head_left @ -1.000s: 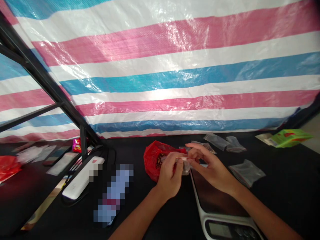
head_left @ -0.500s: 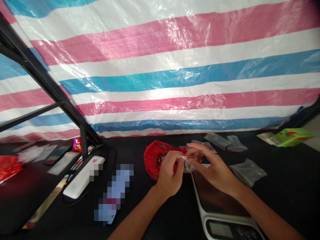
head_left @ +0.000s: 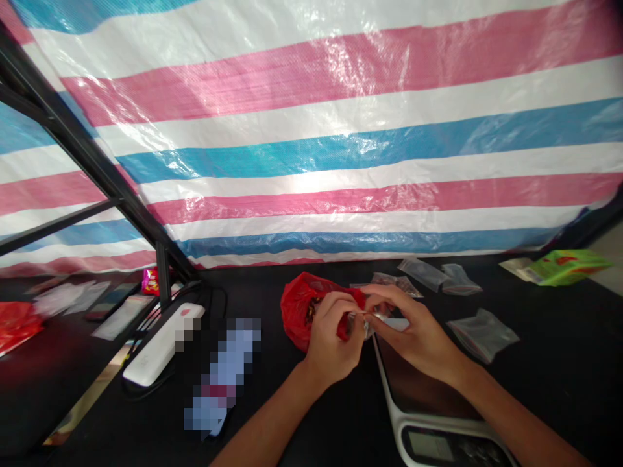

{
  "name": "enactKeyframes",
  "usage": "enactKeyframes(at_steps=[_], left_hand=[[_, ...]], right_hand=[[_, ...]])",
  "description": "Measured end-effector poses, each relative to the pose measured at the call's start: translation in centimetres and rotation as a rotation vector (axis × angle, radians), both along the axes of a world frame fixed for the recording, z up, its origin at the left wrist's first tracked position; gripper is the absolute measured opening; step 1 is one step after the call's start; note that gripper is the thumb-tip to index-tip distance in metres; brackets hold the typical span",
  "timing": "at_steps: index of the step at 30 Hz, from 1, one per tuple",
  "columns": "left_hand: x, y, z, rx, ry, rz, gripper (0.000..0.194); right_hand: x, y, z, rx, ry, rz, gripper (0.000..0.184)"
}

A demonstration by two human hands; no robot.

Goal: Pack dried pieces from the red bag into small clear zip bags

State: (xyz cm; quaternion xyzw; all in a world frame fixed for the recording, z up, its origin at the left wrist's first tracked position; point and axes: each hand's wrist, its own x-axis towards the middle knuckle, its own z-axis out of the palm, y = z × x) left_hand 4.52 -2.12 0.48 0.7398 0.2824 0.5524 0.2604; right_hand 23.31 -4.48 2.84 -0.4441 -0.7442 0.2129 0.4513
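Note:
My left hand (head_left: 332,340) and my right hand (head_left: 413,331) meet over the black table, both pinching a small clear plastic bag (head_left: 364,320) between thumbs and fingertips. The bag is mostly hidden by my fingers. Just behind my left hand lies an open red plastic bag (head_left: 298,306) with dark bits inside. A digital scale (head_left: 428,402) with a dark platform sits under my right wrist.
More small clear bags (head_left: 481,332) lie to the right and at the back (head_left: 438,275). A green packet (head_left: 564,266) sits far right. A white device (head_left: 163,344) and a blurred item (head_left: 221,376) lie left. A striped tarp (head_left: 341,130) hangs behind; a black frame (head_left: 87,155) stands left.
My fingers have closed in tighter on the small clear bag, with both hands drawn closer together. The hands stay in the same spot above the scale's far end.

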Motion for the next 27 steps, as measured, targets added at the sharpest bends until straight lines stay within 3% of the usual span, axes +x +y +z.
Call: enactKeyframes(at_steps=[9,11,15,17,19,24,27], left_hand=[[-0.4,0.4,0.4,0.044,0.037,-0.004,0.016],[-0.5,0.1,0.4,0.028,0.040,0.034,0.022],[-0.6,-0.2,0.3,0.025,0.062,0.107,0.025],[-0.6,-0.3,0.2,0.034,0.082,0.103,0.024],[-0.6,-0.2,0.1,0.047,0.095,0.093,0.023],[-0.6,-0.2,0.1,0.110,0.133,0.081,0.019],[-0.7,-0.2,0.3,0.140,0.148,0.097,0.018]], right_hand=[[1.0,0.3,0.8,-0.049,0.038,-0.052,0.034],[1.7,0.7,1.1,0.003,0.090,-0.188,0.033],[3.9,1.4,1.7,0.198,0.151,-0.650,0.035],[4.9,1.8,1.6,0.207,0.123,-0.755,0.038],[5.5,2.3,1.1,0.142,0.072,-0.739,0.040],[6.1,3.3,-0.9,-0.110,0.097,-0.417,0.042],[7.0,3.5,-1.4,-0.093,-0.036,-0.424,0.030]])
